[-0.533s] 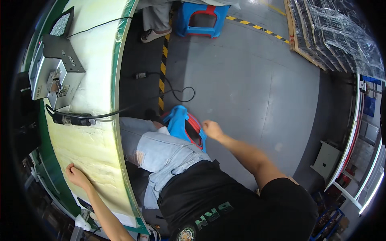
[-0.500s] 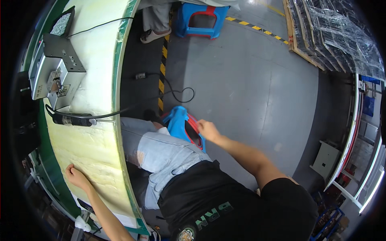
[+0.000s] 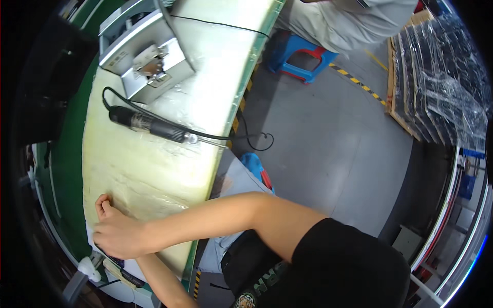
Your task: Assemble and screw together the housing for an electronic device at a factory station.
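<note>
My right arm crosses in front of me to the left side of the table. There my right hand [image 3: 119,237] overlaps my left hand [image 3: 103,201] and wrist, back uppermost. Its fingers curl under; what they hold, if anything, is hidden. Of my left hand only some bent, closed fingers show, low over the padded cover [image 3: 138,179], and nothing is visible between them. The edge of a dark flat object [image 3: 115,261] shows just below my right hand.
A black cylindrical hand tool [image 3: 149,126] with a cable lies farther along the table, beside a grey metal device [image 3: 149,61]. Another seated person [image 3: 354,23] is by a blue-and-red stool [image 3: 300,57]. Wrapped pallets [image 3: 436,77] stand at the right.
My right hand has left the stool beside my legs and reached across to my left hand. The view has turned, so the table sits farther right and the seated person shows more.
</note>
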`<act>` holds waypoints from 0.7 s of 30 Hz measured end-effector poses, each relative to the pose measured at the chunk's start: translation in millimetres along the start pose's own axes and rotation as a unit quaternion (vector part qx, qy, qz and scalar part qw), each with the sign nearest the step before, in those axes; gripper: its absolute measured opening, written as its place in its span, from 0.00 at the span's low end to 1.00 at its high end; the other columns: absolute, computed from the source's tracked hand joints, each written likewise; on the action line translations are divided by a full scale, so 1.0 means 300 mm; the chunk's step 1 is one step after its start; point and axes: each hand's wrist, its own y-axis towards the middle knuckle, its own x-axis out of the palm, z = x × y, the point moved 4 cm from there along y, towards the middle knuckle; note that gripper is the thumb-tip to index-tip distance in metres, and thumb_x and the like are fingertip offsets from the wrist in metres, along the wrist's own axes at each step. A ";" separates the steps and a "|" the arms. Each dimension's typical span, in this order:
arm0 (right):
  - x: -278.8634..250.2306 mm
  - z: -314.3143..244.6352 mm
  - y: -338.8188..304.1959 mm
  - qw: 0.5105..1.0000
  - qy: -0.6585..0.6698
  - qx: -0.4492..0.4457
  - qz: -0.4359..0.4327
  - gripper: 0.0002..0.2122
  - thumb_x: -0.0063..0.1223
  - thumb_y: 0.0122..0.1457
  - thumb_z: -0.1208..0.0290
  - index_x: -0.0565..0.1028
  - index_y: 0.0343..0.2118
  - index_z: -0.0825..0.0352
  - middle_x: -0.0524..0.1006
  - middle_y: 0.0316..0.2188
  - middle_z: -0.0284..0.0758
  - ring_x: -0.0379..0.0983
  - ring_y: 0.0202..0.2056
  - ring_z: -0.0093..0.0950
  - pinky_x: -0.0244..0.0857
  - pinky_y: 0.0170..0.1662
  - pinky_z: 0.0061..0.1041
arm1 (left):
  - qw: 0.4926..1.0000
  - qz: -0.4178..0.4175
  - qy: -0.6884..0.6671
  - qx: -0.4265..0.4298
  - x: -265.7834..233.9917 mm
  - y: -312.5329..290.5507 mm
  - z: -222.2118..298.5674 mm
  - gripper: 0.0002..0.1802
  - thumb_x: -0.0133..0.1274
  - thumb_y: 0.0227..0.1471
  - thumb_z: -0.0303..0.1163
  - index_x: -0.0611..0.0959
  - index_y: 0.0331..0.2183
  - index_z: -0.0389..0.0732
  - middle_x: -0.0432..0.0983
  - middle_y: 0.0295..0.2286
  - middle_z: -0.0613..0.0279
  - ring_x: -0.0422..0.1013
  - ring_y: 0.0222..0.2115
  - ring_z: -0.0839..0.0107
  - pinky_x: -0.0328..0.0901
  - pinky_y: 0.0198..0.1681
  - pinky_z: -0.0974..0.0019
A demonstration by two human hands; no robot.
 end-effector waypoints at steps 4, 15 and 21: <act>0.293 0.059 0.137 0.994 0.084 0.071 -0.019 0.08 0.49 0.50 0.69 0.74 0.25 0.70 0.73 0.26 0.45 0.71 0.33 0.47 0.62 0.39 0.46 | 0.970 0.098 -0.215 -0.058 -0.055 -0.063 -0.143 0.08 0.46 0.51 0.23 0.80 0.32 0.35 0.75 0.29 0.63 0.69 0.33 0.71 0.64 0.41 0.71; 0.349 0.475 0.253 0.863 0.357 0.357 -0.012 0.12 0.42 0.66 0.69 0.73 0.40 0.73 0.77 0.28 0.38 0.76 0.22 0.25 0.68 0.25 0.23 | 0.942 0.209 -0.197 -0.174 0.034 0.040 0.064 0.10 0.40 0.49 0.18 0.77 0.23 0.34 0.71 0.21 0.65 0.63 0.22 0.78 0.59 0.27 0.75; 0.408 0.405 0.245 0.900 0.292 0.313 -0.084 0.12 0.48 0.63 0.68 0.75 0.40 0.72 0.80 0.32 0.41 0.78 0.33 0.29 0.71 0.38 0.25 | 0.883 0.256 -0.343 -0.194 -0.003 0.165 0.060 0.10 0.46 0.58 0.22 0.77 0.25 0.33 0.74 0.27 0.65 0.70 0.29 0.78 0.64 0.32 0.75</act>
